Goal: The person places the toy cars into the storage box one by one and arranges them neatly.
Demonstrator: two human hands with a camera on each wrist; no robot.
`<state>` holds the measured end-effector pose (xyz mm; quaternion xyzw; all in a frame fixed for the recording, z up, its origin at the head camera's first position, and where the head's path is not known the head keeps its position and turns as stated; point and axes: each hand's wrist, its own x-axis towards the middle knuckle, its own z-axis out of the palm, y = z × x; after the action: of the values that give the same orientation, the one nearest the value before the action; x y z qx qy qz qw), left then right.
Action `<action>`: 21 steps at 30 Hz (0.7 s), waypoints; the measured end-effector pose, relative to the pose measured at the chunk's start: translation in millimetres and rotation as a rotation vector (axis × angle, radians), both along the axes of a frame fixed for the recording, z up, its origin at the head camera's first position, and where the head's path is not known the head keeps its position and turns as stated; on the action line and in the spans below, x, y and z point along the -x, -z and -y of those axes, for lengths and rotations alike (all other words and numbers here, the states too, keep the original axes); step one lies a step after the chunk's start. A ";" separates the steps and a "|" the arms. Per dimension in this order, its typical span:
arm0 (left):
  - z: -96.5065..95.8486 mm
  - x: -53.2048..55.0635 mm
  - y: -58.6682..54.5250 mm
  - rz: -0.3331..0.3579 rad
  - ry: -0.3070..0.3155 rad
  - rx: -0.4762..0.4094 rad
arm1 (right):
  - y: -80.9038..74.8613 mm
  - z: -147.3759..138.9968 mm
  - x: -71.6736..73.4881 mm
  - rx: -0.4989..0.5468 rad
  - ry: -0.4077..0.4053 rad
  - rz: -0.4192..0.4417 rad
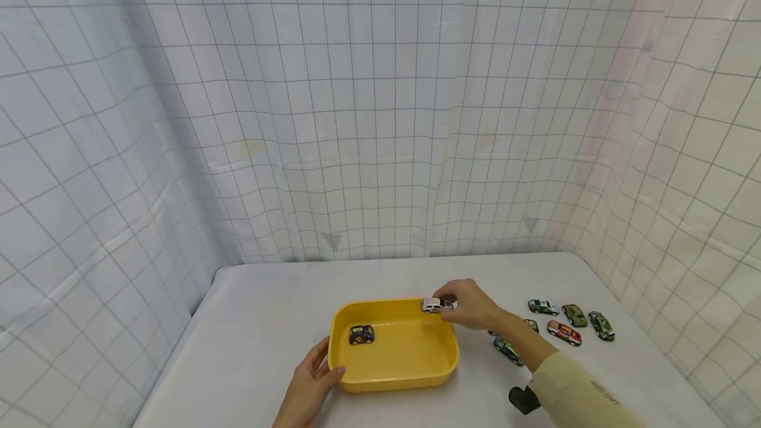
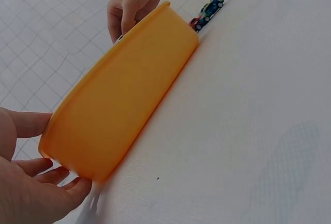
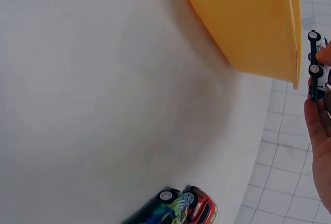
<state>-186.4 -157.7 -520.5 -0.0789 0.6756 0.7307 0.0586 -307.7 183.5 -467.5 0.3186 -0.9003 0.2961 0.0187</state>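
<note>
My right hand [image 1: 472, 306] pinches a white toy car [image 1: 436, 305] over the far right corner of a yellow tray [image 1: 394, 387]. In the right wrist view the toy car [image 3: 315, 66] shows its dark wheels beside the tray's rim. My left hand [image 1: 310, 378] grips the tray's left side, thumb over the rim. The left wrist view has the left-hand fingers [image 2: 57, 175] beneath the tray's end and the thumb up at its rim. A dark purple toy car [image 1: 361, 334] sits inside the tray, towards its left.
Several toy cars lie on the white table [image 1: 255, 322] right of the tray, among them a red and white car [image 1: 564, 332], a camouflage car [image 1: 602, 325] and a blue-green car [image 1: 508, 351]. A black object [image 1: 523, 400] lies by the right sleeve. Gridded white curtains [image 1: 380, 117] surround the table.
</note>
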 end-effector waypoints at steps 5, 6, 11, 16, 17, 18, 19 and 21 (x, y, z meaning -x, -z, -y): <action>-0.1 1.2 0.2 0.000 0.001 0.017 | 6.1 15.3 3.4 -0.001 -0.014 0.018; -0.2 1.3 0.3 0.001 0.001 0.019 | 7.6 18.2 4.0 -0.005 -0.017 0.014; 0.8 1.5 0.8 0.004 0.000 0.019 | 12.2 34.9 5.3 -0.006 -0.053 -0.004; 1.2 1.5 2.3 -0.004 0.006 0.032 | 13.6 53.1 3.4 -0.017 -0.080 0.035; 1.1 1.6 2.8 -0.007 0.008 0.033 | 14.4 56.3 3.2 -0.021 -0.086 0.037; 1.1 1.7 3.1 -0.009 0.010 0.033 | 15.0 59.4 3.0 -0.024 -0.090 0.043; 1.1 1.9 3.4 -0.012 0.012 0.034 | 15.7 62.2 2.8 -0.027 -0.094 0.046; 1.0 2.1 3.6 -0.011 0.010 0.039 | 17.9 67.0 2.6 -0.034 -0.107 0.039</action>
<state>-188.5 -158.8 -524.1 -0.0729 0.6904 0.7175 0.0570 -310.2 116.4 -485.3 0.3605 -0.8871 0.2876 -0.0201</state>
